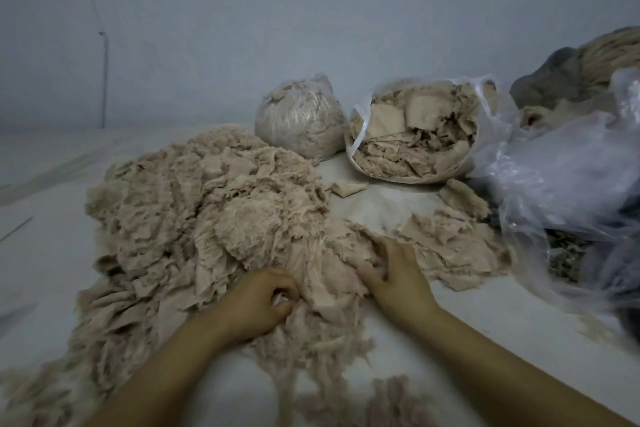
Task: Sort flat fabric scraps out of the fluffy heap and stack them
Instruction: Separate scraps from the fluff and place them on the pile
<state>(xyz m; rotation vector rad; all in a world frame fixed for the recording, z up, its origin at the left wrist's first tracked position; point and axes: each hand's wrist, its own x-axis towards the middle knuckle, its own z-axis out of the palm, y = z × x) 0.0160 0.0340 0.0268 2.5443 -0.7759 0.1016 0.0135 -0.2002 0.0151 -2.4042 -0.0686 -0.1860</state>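
A big beige fluffy heap (194, 218) of frayed fabric covers the left and middle of the white surface. At its near edge my left hand (258, 302) has curled fingers that pinch a fold of scrap fabric. My right hand (398, 276) lies on the heap just to the right, fingers bent and digging into the fluff. A lower pile of flatter scraps (446, 239) sits right of my right hand. One small flat scrap (346, 188) lies alone behind the heap.
An open plastic bag of flat beige pieces (415, 135) stands at the back, with a tied bag of fluff (299, 118) to its left. Crumpled clear plastic bags (561, 177) and a grey bundle (554, 80) crowd the right side. Loose fluff (391, 395) lies near me.
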